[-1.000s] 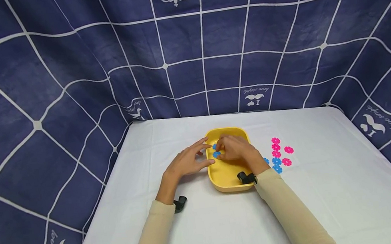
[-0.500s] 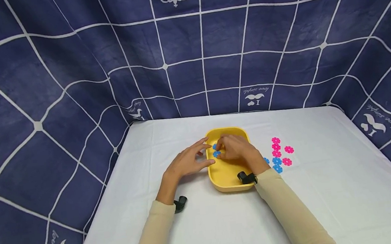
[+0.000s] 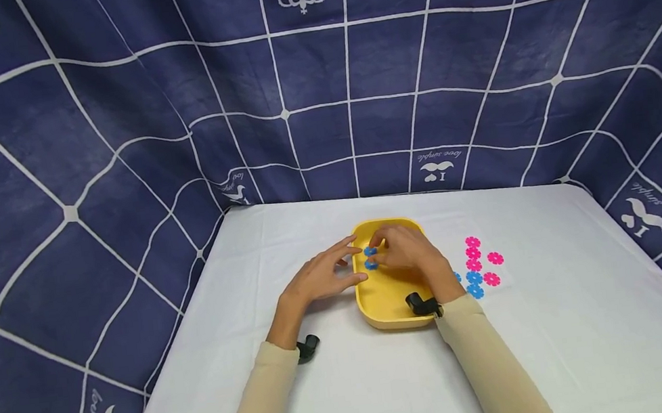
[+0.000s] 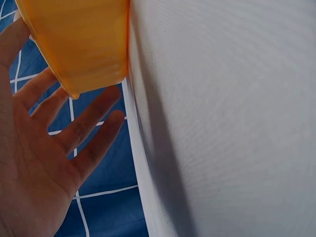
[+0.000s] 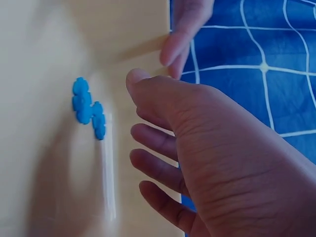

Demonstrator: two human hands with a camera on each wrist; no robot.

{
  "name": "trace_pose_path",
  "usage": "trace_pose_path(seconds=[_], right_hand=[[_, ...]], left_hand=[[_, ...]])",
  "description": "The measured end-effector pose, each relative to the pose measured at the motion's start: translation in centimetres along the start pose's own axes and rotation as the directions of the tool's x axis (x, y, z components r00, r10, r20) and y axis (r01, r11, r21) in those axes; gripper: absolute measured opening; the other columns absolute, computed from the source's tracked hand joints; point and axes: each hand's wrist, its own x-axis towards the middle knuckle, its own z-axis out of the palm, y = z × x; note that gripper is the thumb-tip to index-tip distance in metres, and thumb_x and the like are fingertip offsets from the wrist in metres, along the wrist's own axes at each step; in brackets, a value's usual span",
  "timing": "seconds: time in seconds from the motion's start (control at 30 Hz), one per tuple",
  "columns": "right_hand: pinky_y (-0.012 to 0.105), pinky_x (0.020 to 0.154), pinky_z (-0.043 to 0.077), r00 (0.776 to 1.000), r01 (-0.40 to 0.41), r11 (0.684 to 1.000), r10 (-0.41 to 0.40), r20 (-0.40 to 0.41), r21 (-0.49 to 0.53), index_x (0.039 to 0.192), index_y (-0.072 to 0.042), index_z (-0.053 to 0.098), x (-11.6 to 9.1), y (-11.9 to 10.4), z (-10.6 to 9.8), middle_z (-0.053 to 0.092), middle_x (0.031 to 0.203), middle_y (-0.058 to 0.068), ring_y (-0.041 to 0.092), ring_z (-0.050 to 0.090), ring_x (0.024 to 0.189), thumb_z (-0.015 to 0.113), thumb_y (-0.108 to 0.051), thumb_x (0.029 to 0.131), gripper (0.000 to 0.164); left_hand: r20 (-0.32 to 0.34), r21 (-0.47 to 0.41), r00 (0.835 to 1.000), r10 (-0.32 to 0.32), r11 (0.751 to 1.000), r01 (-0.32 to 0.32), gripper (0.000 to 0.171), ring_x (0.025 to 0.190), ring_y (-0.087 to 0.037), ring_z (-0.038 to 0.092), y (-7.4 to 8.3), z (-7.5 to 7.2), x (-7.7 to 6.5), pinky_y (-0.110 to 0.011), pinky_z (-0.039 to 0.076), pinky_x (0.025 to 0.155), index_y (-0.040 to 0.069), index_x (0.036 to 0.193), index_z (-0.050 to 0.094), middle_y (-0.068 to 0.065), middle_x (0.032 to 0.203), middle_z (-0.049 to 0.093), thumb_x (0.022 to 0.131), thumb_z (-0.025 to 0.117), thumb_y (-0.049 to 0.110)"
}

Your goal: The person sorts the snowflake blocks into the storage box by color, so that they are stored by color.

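Observation:
Inside a yellow tray point(image 3: 387, 302), two small blue notched plastic discs point(image 3: 371, 264) lie close together near its left wall. The right wrist view shows the blue discs point(image 5: 82, 101) edge to edge, seeming to touch; whether they are joined I cannot tell. Just right of them my right hand point(image 3: 404, 247) hovers over the tray, thumb and index apart, with nothing visible between them. My left hand point(image 3: 317, 277) is at the tray's left rim, fingers spread. In the left wrist view, the left hand point(image 4: 44, 148) has its fingers around the tray's outer side point(image 4: 84, 49).
Right of the tray, several pink notched discs point(image 3: 473, 253) and several blue ones point(image 3: 475, 291) lie on the white table point(image 3: 564, 316). One blue disc is partly hidden by the right arm. A dark blue curtain with white lines point(image 3: 322, 132) stands behind and at both sides.
My right hand's fingertips have drawn slightly up and right, off the blue discs, and spread a little. The head view has shifted slightly. The left hand stays at the rim.

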Motion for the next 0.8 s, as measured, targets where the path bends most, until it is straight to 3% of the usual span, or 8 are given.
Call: trace_pose_path(seconds=[0.13, 0.37, 0.53, 0.8], right_hand=[[0.042, 0.087, 0.059, 0.999, 0.006, 1.0, -0.005, -0.036, 0.013, 0.121, -0.016, 0.08, -0.3, 0.0, -0.5, 0.078, 0.115, 0.001, 0.02, 0.068, 0.095, 0.083, -0.043, 0.093, 0.039], [0.045, 0.087, 0.06, 0.995, -0.002, 0.999, 0.005, -0.1, 0.035, 0.125, -0.017, 0.078, -0.9, 0.0, -1.3, 0.076, 0.114, 0.002, 0.022, 0.069, 0.102, 0.083, -0.042, 0.095, 0.04], [0.046, 0.086, 0.06, 0.985, 0.037, 0.999, -0.03, -0.169, 0.039, 0.125, -0.016, 0.078, -0.6, -0.3, -2.1, 0.077, 0.114, 0.002, 0.023, 0.07, 0.102, 0.08, -0.041, 0.097, 0.038], [0.048, 0.091, 0.06, 0.983, 0.035, 0.997, -0.023, -0.182, 0.067, 0.127, -0.017, 0.077, -0.8, -0.3, -2.2, 0.077, 0.119, 0.003, 0.025, 0.071, 0.105, 0.078, -0.039, 0.099, 0.036]], left_hand=[[-0.007, 0.0, 1.0, 0.001, 1.0, -0.001, 0.066, 0.121, -0.015, 0.068, 0.0, 0.1, 0.0, -0.049, 0.054, 0.102, 0.028, 0.153, 0.062, 0.019, 0.172, 0.036, 0.096, 0.076, 0.058], [0.005, 0.016, 1.0, 0.002, 1.0, -0.002, 0.071, 0.121, -0.014, 0.068, 0.0, 0.1, 0.2, -0.045, 0.054, 0.101, 0.031, 0.153, 0.06, 0.02, 0.172, 0.035, 0.094, 0.072, 0.068], [-0.023, 0.027, 1.0, 0.003, 1.0, -0.002, 0.069, 0.121, -0.014, 0.068, 0.2, -0.1, 0.4, -0.047, 0.054, 0.102, 0.029, 0.154, 0.061, 0.019, 0.172, 0.036, 0.095, 0.075, 0.063], [-0.004, 0.016, 1.0, -0.001, 1.0, 0.001, 0.068, 0.121, -0.016, 0.068, 0.1, 0.1, 0.2, -0.049, 0.054, 0.102, 0.026, 0.154, 0.061, 0.017, 0.173, 0.035, 0.096, 0.076, 0.058]])
